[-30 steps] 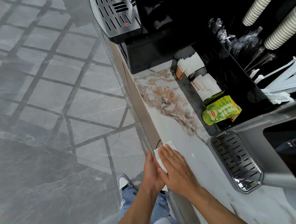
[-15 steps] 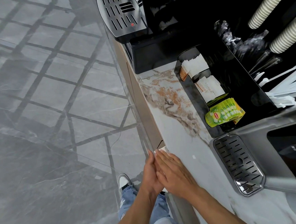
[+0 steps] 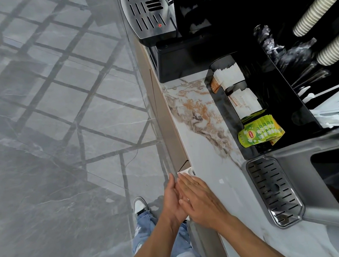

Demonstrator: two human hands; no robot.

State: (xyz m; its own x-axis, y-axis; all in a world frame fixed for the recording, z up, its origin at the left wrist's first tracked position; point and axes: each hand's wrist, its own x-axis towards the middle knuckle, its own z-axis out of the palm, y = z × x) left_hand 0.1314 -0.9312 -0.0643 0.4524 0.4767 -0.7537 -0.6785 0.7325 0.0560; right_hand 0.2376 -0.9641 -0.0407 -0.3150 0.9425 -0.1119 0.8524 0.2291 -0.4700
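A white paper napkin (image 3: 185,172) lies at the front edge of the marble counter (image 3: 210,151), mostly hidden under my hands. My right hand (image 3: 200,202) lies flat on it with straight fingers. My left hand (image 3: 172,200) is just off the counter's edge, palm turned toward the right hand, fingers straight against the napkin's side. Only a small corner of the napkin shows beyond the fingertips.
A black organiser (image 3: 270,106) holds white sachets (image 3: 242,102), green tea bags (image 3: 258,134) and wrapped stirrers (image 3: 332,106). Paper cup stacks (image 3: 322,3) lie at the top right. A coffee machine (image 3: 153,11) stands behind, a drip tray (image 3: 274,190) to the right. A small white scrap (image 3: 221,181) lies on the counter.
Both hands have slid the napkin toward the counter's front edge. More of it is covered now, with only its far corner showing.
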